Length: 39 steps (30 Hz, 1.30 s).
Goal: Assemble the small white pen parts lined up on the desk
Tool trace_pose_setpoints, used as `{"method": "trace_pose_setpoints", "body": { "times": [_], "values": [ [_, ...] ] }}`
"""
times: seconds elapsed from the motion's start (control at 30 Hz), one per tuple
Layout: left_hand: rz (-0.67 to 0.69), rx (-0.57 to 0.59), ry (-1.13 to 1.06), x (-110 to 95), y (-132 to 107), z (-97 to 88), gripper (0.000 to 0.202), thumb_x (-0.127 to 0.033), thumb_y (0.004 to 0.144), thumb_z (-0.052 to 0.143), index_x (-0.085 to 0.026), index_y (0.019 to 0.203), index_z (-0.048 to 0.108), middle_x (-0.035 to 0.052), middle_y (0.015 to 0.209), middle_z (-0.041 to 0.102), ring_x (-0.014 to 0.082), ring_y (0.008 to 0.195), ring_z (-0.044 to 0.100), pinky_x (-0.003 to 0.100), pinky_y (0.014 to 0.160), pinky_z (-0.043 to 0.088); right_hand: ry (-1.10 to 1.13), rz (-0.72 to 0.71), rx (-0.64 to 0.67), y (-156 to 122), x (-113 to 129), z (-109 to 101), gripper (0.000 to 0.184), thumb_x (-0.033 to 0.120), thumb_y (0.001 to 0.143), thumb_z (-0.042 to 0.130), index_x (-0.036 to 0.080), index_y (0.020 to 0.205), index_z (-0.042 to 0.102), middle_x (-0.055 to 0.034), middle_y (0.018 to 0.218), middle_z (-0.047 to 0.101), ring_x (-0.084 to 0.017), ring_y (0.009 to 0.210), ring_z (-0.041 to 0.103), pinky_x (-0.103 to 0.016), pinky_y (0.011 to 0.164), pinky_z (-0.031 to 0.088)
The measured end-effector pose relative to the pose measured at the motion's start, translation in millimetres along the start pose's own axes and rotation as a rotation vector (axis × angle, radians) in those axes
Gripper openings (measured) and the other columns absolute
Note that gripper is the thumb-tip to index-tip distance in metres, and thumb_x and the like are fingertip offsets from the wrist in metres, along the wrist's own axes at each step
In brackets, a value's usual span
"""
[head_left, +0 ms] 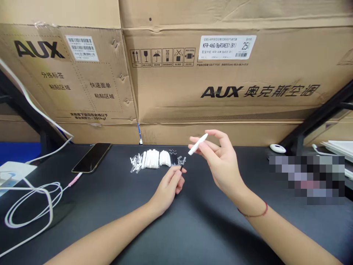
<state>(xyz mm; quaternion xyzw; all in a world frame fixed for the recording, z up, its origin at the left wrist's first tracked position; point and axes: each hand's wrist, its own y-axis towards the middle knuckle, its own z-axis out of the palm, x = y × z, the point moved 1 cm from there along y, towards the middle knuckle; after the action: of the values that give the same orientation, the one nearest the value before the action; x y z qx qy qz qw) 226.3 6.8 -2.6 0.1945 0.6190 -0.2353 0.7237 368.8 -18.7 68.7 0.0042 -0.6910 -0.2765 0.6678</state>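
My right hand (224,167) is raised over the table, its thumb and fingers pinching a slim white pen-shaped tube (198,144) held at a slant. Lower and to the left, my left hand (168,187) rests near the tabletop, closed on a small black stick (182,166) with a clear end pointing up. Just beyond it lie the parts in groups: clear plastic pieces (136,164), long white tubes (151,159), shorter white tubes (165,158) and thin black rods (173,158). A few small clear bits lie behind the left fingertips, partly hidden.
A phone (92,157) lies at the left on the black table (209,228), plugged into a looped white cable (51,206). Large cardboard boxes (171,103) wall off the back. At the right are a white oval object (277,148), a blurred-out patch and white stacked sheets (340,149).
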Motion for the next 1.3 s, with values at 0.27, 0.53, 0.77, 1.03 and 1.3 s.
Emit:
{"method": "trace_pose_setpoints", "body": {
  "times": [0.27, 0.53, 0.77, 1.03, 1.3],
  "values": [
    [-0.027, -0.002, -0.098, -1.6, 2.9, 1.4, 0.054, -0.068, 0.072, 0.057, -0.016, 0.089, 0.051, -0.0102, 0.054, 0.023, 0.0068, 0.048, 0.023, 0.024, 0.05, 0.024, -0.091, 0.161, 0.269, -18.3, -28.1, 3.6, 0.031, 0.041, 0.084, 0.058, 0.023, 0.107, 0.047, -0.0056, 0.089, 0.072, -0.02, 0.086, 0.07, -0.039, 0.083, 0.053],
    [-0.04, -0.074, -0.129, -3.9, 0.2, 1.1, 0.046, -0.061, 0.072, 0.06, -0.017, 0.081, 0.05, -0.0091, 0.054, 0.03, 0.0052, 0.047, 0.024, 0.023, 0.049, 0.024, -0.553, -0.257, 0.574, -16.4, -29.8, -6.6, 0.064, 0.034, 0.078, 0.066, 0.025, 0.135, 0.04, -0.01, 0.124, 0.06, -0.024, 0.112, 0.058, -0.043, 0.095, 0.048],
    [0.011, -0.087, -0.115, -0.9, -2.2, 1.3, 0.041, -0.057, 0.077, 0.054, -0.02, 0.086, 0.04, -0.0098, 0.056, 0.029, 0.0064, 0.048, 0.025, 0.021, 0.049, 0.025, -0.523, -0.295, 0.408, 6.9, -51.8, -11.4, 0.059, 0.037, 0.075, 0.067, 0.021, 0.128, 0.048, -0.0115, 0.116, 0.061, -0.024, 0.102, 0.061, -0.039, 0.083, 0.053],
    [0.136, -0.04, 0.055, -0.7, -8.7, 1.4, 0.033, -0.052, 0.087, 0.039, -0.019, 0.089, 0.044, -0.0069, 0.059, 0.032, 0.0099, 0.054, 0.029, 0.025, 0.055, 0.029, -0.717, -0.278, 0.563, 43.7, -82.2, 18.1, 0.049, 0.041, 0.071, 0.07, 0.019, 0.112, 0.06, -0.013, 0.122, 0.057, -0.029, 0.119, 0.049, -0.048, 0.102, 0.039],
    [0.102, -0.044, 0.08, 1.9, -8.6, -1.2, 0.029, -0.045, 0.091, 0.037, -0.019, 0.095, 0.048, -0.0058, 0.059, 0.033, 0.0104, 0.056, 0.031, 0.025, 0.054, 0.028, -0.773, -0.19, 0.653, 49.6, -96.7, 39.3, 0.054, 0.047, 0.07, 0.071, 0.02, 0.115, 0.061, -0.012, 0.126, 0.056, -0.032, 0.123, 0.047, -0.047, 0.104, 0.038]
  ]
}}
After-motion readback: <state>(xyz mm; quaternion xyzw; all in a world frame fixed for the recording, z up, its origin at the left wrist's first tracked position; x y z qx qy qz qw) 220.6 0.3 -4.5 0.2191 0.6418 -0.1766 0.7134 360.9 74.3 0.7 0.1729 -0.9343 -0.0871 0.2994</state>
